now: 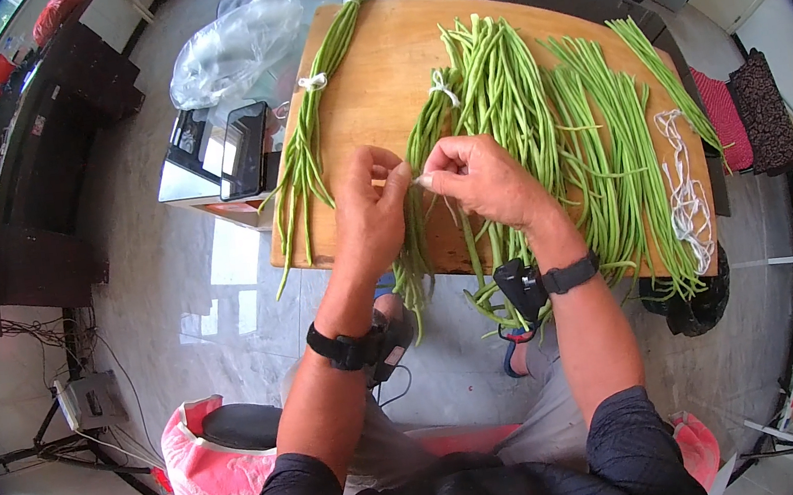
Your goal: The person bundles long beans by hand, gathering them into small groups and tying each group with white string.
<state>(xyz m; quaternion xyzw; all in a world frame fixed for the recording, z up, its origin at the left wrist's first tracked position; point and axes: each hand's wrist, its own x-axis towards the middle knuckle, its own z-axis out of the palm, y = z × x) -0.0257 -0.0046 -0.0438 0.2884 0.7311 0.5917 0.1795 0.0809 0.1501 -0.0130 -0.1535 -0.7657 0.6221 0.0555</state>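
Left hand [373,205]: ours, curled, thumb tip close to the bent forefinger; whether it grips anything we cannot tell.
Right hand [488,180]: thumb and forefinger pinched together on a pale bit [419,181] (too small for us to name), just beside the left fingertips.
Bundle under our hands [427,138]: long, slender green beans, gathered by a soft white tie [443,88] at the far end, tails drooping past the near edge.
Board [382,59]: smooth, honey-brown wood with rounded corners.
Left bundle [304,150]: ropy beans, knotted with white string [314,82] and fanning out nearer us.
Loose beans: a thick middle heap [500,84], then flatter rows [618,138] to its right.
Spare strings [686,199]: thin, white, tangled, at the near right.
Plastic bag [235,48]: clear, crinkled, far left.
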